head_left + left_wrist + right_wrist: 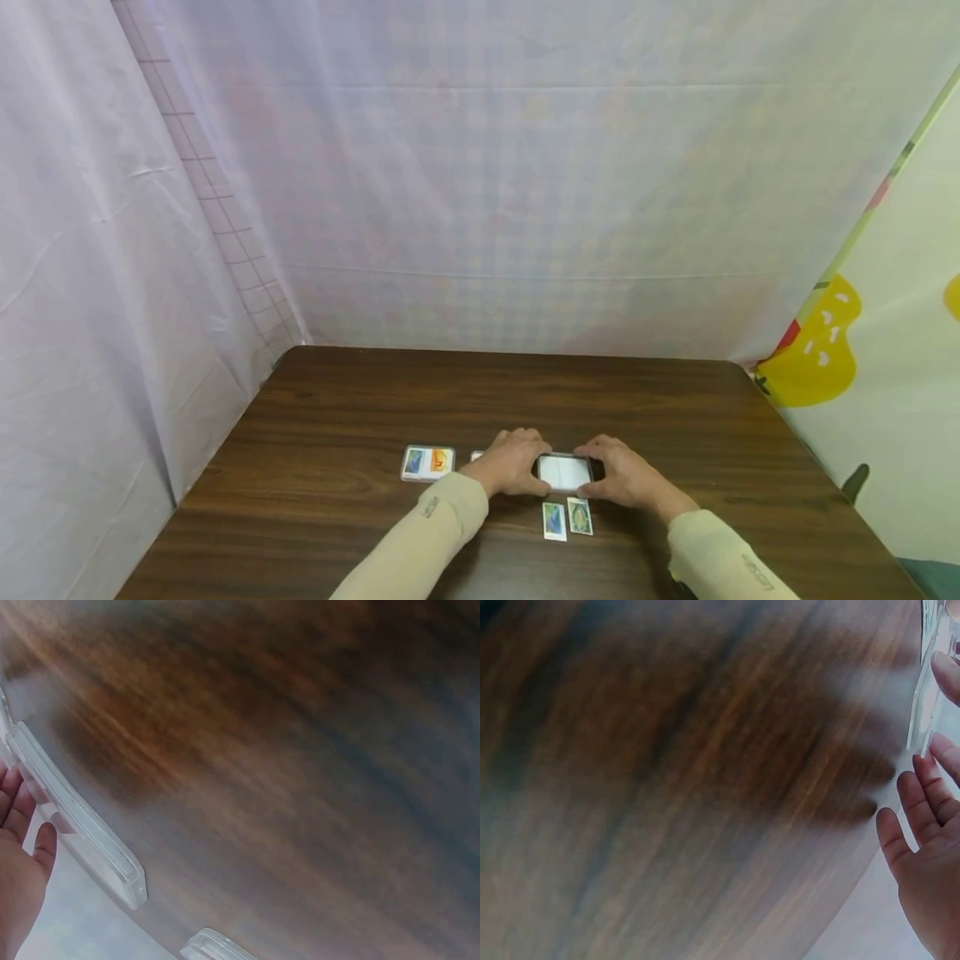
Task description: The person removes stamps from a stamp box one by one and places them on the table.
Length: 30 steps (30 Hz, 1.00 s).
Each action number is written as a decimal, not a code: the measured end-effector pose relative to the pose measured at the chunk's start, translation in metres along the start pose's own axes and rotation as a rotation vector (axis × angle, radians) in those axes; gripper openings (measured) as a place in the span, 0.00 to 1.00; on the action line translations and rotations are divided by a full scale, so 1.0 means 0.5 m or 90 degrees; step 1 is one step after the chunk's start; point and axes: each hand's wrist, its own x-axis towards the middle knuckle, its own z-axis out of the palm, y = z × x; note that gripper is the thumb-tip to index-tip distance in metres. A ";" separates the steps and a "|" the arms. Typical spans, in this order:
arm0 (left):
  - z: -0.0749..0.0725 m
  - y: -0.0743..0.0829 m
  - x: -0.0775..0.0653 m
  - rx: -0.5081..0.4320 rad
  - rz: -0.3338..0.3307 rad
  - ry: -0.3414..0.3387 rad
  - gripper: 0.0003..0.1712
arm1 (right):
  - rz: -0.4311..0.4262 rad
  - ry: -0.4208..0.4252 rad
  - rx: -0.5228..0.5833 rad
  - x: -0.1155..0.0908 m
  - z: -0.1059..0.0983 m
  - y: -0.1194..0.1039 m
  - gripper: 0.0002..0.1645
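Note:
Between my two hands in the head view lies a small clear plastic case [564, 472] with a white inside. My left hand [513, 463] grips its left end, thumb at the near edge and fingers at the far edge. At the other end, my right hand [621, 473] holds it the same way. Just in front of the case lie two stamp-like picture cards, one blue-green [554, 522] and one green with an oval design [580, 516]. In the right wrist view, the fingers of my right hand [934, 840] reach the clear case [924, 705] edge.
To the left sits another clear case [427, 463] with a blue and an orange picture card inside. A further case [476, 456] is mostly hidden behind my left hand. All lie on a dark wood table [337, 417], with white curtains [487, 208] behind.

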 end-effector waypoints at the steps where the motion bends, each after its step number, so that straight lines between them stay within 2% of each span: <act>1: 0.000 0.000 0.000 0.001 -0.001 -0.001 0.35 | 0.002 -0.001 -0.001 0.000 0.001 0.000 0.36; 20: 0.000 0.005 -0.005 -0.005 -0.014 -0.015 0.37 | 0.028 -0.014 -0.013 0.000 0.004 -0.002 0.38; 30: 0.006 0.005 -0.003 0.001 -0.017 -0.016 0.35 | 0.024 -0.013 -0.017 -0.001 0.003 -0.006 0.38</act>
